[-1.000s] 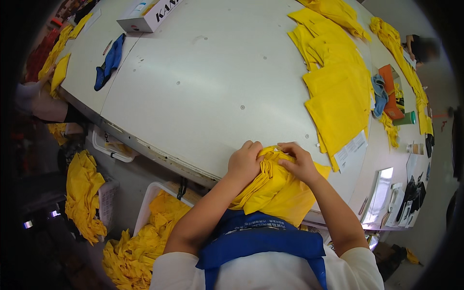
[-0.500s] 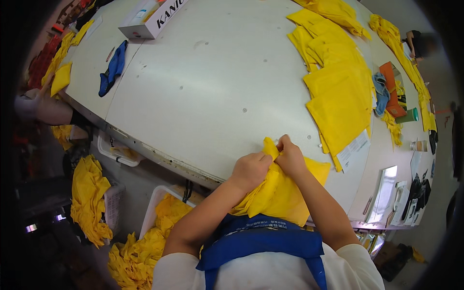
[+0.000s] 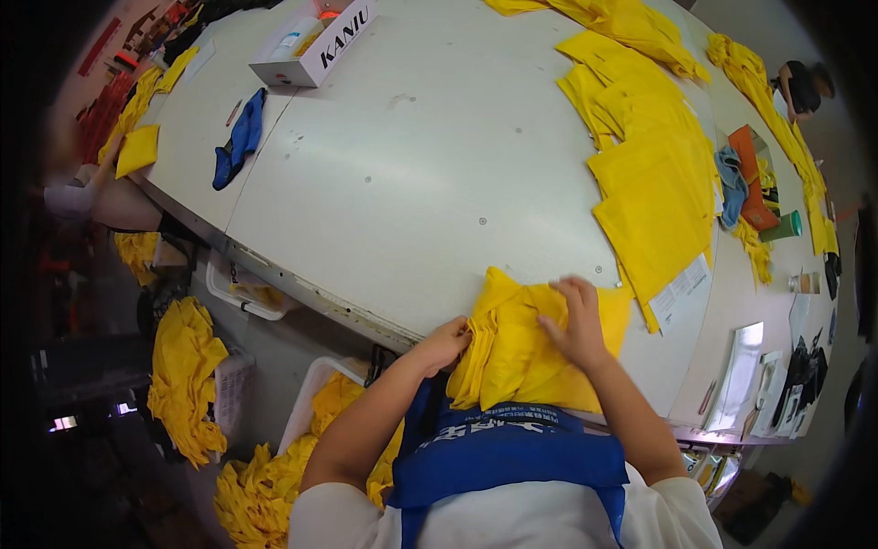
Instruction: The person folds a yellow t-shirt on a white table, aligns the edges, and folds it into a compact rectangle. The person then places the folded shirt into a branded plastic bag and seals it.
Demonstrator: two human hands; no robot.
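1. Two hands at work: left hand (image 3: 445, 344) curled against the left edge of a yellow cloth bundle (image 3: 530, 352), fingers bent and gripping its folded layers; right hand (image 3: 574, 316) flat on top of the bundle, fingers spread and pressing down, closed on nothing.
2. One bundle, at the near edge of the pale table (image 3: 412, 174), just in front of the blue apron (image 3: 512, 448); number of layers in it impossible to count, lower edge hidden behind the apron.
3. One overlapping row of flat yellow cloth pieces (image 3: 654, 165) on the right part of the table; separate pieces too merged to count.
4. One white paper sheet (image 3: 681, 291) touching the near end of that row.
5. One open white cardboard box (image 3: 315, 46) at the far side, contents hard to make out.
6. One blue cloth (image 3: 240, 139) lying left of the box, well apart from the bundle.
7. One orange object (image 3: 752, 178) and one green cup (image 3: 783, 226) at the right, partly covered by a grey-blue rag (image 3: 732, 183).
8. Two loose yellow heaps below the table: one heap on the left (image 3: 183, 375), one in a white bin (image 3: 315, 416), cut off by the arm.
9. Another person's forearm (image 3: 101, 197) at the far left, hand hidden.
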